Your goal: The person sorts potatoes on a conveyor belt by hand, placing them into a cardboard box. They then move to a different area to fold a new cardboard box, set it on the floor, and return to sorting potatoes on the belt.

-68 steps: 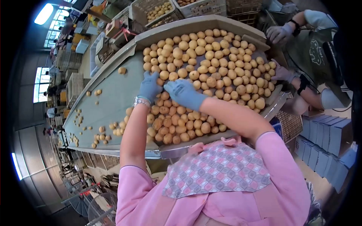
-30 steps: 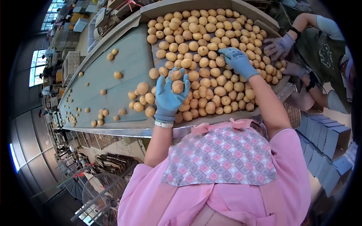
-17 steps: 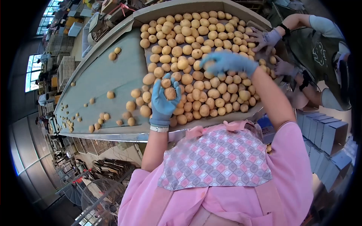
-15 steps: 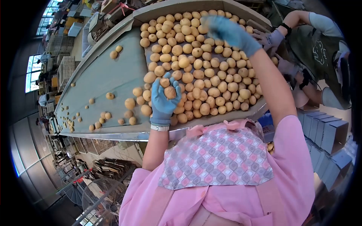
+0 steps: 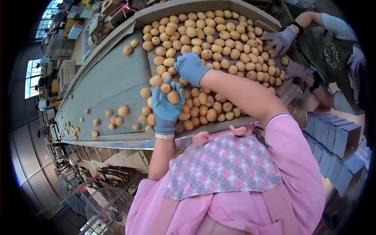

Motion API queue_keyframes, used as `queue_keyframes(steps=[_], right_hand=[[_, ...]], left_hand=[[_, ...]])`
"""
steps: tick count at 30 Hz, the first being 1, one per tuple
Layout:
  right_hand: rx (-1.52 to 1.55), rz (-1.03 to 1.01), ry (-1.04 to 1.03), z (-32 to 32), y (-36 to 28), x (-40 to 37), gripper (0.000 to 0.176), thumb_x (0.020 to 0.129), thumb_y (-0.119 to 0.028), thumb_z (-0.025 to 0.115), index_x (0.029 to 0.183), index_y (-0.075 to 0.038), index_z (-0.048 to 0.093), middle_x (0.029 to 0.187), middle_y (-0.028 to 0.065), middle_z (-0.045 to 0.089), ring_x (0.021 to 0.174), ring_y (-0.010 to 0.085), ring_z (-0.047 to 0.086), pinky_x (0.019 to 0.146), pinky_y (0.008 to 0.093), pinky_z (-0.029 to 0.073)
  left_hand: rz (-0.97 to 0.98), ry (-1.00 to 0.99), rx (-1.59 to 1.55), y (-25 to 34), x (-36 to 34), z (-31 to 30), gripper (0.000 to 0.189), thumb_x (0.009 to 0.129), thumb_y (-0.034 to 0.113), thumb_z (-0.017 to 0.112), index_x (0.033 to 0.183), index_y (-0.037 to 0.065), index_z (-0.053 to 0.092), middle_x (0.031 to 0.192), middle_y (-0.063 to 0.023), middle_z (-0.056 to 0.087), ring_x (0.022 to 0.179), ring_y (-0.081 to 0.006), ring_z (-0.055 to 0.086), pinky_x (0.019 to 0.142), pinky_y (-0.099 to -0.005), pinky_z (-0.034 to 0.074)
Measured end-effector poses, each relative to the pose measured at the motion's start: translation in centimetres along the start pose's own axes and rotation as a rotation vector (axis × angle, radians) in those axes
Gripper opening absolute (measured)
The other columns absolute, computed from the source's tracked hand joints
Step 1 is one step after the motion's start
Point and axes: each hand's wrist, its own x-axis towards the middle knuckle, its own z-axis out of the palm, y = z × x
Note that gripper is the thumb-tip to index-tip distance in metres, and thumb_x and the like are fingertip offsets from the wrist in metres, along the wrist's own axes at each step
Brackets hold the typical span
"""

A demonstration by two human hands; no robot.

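Note:
My left hand [image 5: 166,113], in a blue glove, is turned palm up at the near edge of the table, with its fingers curled round two round tan potatoes [image 5: 173,97]. Above it, my right hand [image 5: 190,68], also gloved in blue, reaches down among the potatoes [image 5: 211,114] with its fingers curled under. The back of the glove hides whatever is in those fingers. Potatoes lie close together over the right part of the table, all round both hands.
A green conveyor belt [image 5: 113,84] with scattered potatoes runs away to the left. Across the right end, a co-worker's gloved hands [image 5: 280,41] touch the potatoes. A raised rim [image 5: 250,9] borders the far side. Grey-blue boxes [image 5: 333,133] stand at the right.
My right hand has come from the far side of the potatoes towards my left hand. The left still holds its two potatoes. Potatoes on the belt have shifted, and the co-worker's hands have spread apart.

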Motion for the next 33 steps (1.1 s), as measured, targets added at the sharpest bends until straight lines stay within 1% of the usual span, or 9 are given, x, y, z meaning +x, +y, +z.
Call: queue_keyframes(steps=[5, 7, 11, 14, 19, 21, 25, 29, 33], right_hand=[[0.329, -0.062, -0.118, 0.2, 5.2, 0.9, 0.03, 0.096, -0.02, 0.065, 0.125, -0.018, 0.072, 0.119, 0.0052, 0.072, 0.112, 0.0246, 0.069, 0.087, 0.0407, 0.057], [0.763, -0.005, 0.031, 1.1, 7.0, -1.0, 0.032, 0.097, -0.023, 0.065, 0.127, -0.016, 0.07, 0.119, 0.0049, 0.071, 0.11, 0.023, 0.068, 0.087, 0.0393, 0.057], [1.675, 0.041, -0.001, 0.7, 7.4, -8.4, 0.037, 0.098, -0.028, 0.066, 0.133, -0.013, 0.065, 0.119, 0.0043, 0.07, 0.107, 0.0199, 0.068, 0.087, 0.0364, 0.058], [1.529, -0.069, -0.32, -2.0, 8.4, -12.2, 0.043, 0.1, -0.032, 0.066, 0.136, -0.011, 0.062, 0.118, 0.0039, 0.069, 0.104, 0.0175, 0.067, 0.087, 0.0342, 0.058], [1.563, 0.121, 0.149, -6.8, 14.5, -8.5, 0.05, 0.101, -0.038, 0.065, 0.14, -0.008, 0.057, 0.12, 0.005, 0.068, 0.103, 0.0169, 0.067, 0.088, 0.0334, 0.058], [1.41, 0.163, 0.352, -6.5, 15.9, -7.2, 0.049, 0.1, -0.039, 0.063, 0.137, -0.008, 0.057, 0.123, 0.0084, 0.067, 0.107, 0.0221, 0.067, 0.09, 0.0376, 0.057], [0.632, 0.406, 0.139, -3.3, 14.4, -5.1, 0.047, 0.098, -0.04, 0.06, 0.131, -0.007, 0.058, 0.13, 0.0151, 0.067, 0.116, 0.0324, 0.066, 0.094, 0.0459, 0.056], [0.529, 0.505, 0.379, 4.7, 14.3, -1.0, 0.038, 0.095, -0.036, 0.057, 0.119, -0.006, 0.057, 0.127, 0.0218, 0.067, 0.114, 0.0412, 0.066, 0.093, 0.0528, 0.054], [0.715, 0.569, 0.34, 5.0, 15.9, 0.5, 0.043, 0.096, -0.037, 0.058, 0.126, -0.006, 0.057, 0.114, 0.0204, 0.071, 0.099, 0.0357, 0.071, 0.088, 0.0478, 0.056]], left_hand=[[-0.02, -0.03, -0.025, 0.2, 0.4, -0.5, 0.053, 0.107, 0.036, 0.047, 0.15, 0.006, 0.048, 0.133, -0.0116, 0.062, 0.128, -0.0259, 0.055, 0.111, -0.0424, 0.047], [0.217, -0.055, 0.687, -0.9, 0.5, -0.2, 0.05, 0.109, 0.032, 0.045, 0.151, 0.003, 0.045, 0.132, -0.0134, 0.06, 0.127, -0.0272, 0.055, 0.109, -0.0432, 0.05], [-0.006, -0.023, -0.151, -0.3, 0.3, 1.0, 0.045, 0.107, 0.02, 0.052, 0.148, 0.002, 0.046, 0.133, -0.0133, 0.06, 0.127, -0.0255, 0.056, 0.108, -0.0403, 0.05], [-0.114, 0.103, -0.478, -0.6, 0.0, 2.0, 0.047, 0.106, 0.024, 0.054, 0.15, 0.007, 0.049, 0.137, -0.0102, 0.062, 0.13, -0.0224, 0.055, 0.111, -0.0389, 0.046], [-1.253, 0.115, -3.175, -0.9, 0.0, 2.5, 0.034, 0.099, 0.024, 0.062, 0.132, 0.02, 0.069, 0.141, -0.0027, 0.066, 0.131, -0.0173, 0.06, 0.109, -0.0383, 0.041], [-1.274, 0.073, -3.269, -1.3, -0.4, 3.3, 0.034, 0.099, 0.023, 0.063, 0.132, 0.019, 0.069, 0.141, -0.0029, 0.066, 0.13, -0.0157, 0.06, 0.111, -0.0373, 0.04], [-1.267, 0.062, -3.499, -1.3, 0.0, 2.8, 0.036, 0.1, 0.021, 0.061, 0.135, 0.014, 0.066, 0.148, -0.0041, 0.061, 0.135, -0.0128, 0.055, 0.115, -0.0344, 0.037], [-1.389, 0.145, -3.675, -1.4, 0.8, 0.6, 0.044, 0.094, 0.007, 0.071, 0.133, -0.004, 0.052, 0.138, -0.0159, 0.064, 0.126, -0.017, 0.061, 0.103, -0.0294, 0.052], [-1.352, 0.214, -3.807, -1.6, 0.2, 1.9, 0.047, 0.092, 0.002, 0.074, 0.13, -0.008, 0.048, 0.14, -0.0209, 0.059, 0.124, -0.0235, 0.062, 0.101, -0.0318, 0.057]])
